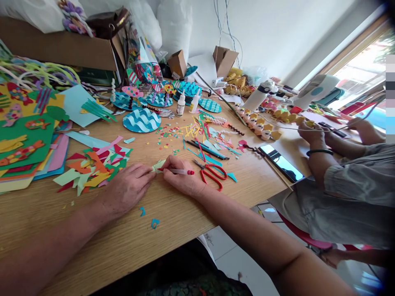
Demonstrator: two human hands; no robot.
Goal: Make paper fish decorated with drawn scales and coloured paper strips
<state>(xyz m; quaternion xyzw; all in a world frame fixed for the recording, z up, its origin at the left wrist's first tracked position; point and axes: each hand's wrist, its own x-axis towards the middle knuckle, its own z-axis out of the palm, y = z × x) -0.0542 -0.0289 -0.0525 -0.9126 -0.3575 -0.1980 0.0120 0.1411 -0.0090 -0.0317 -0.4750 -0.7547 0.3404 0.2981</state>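
Observation:
My right hand (pixel 183 181) is closed around a red-capped pen (pixel 182 172) with a whitish barrel, its tip down at a small pale green paper piece (pixel 158 165). Fingertips of my left hand (pixel 131 185) hold that paper against the table from the left, fingers close together. The two hands nearly touch, and part of the paper is hidden under them. Red-handled scissors (pixel 212 169) lie just right of my right hand. A heap of coloured paper scraps (pixel 95 166) is beyond my left hand, and small blue offcuts (pixel 155 223) lie nearer me.
Blue wave-patterned discs (pixel 142 120) and glue bottles (pixel 180 105) stand farther back. Dark pens (pixel 206 149) and a phone (pixel 281 163) lie to the right. Stacked coloured sheets (pixel 27 139) are at left. Another person's hands (pixel 311 133) work at the right with a thin strand.

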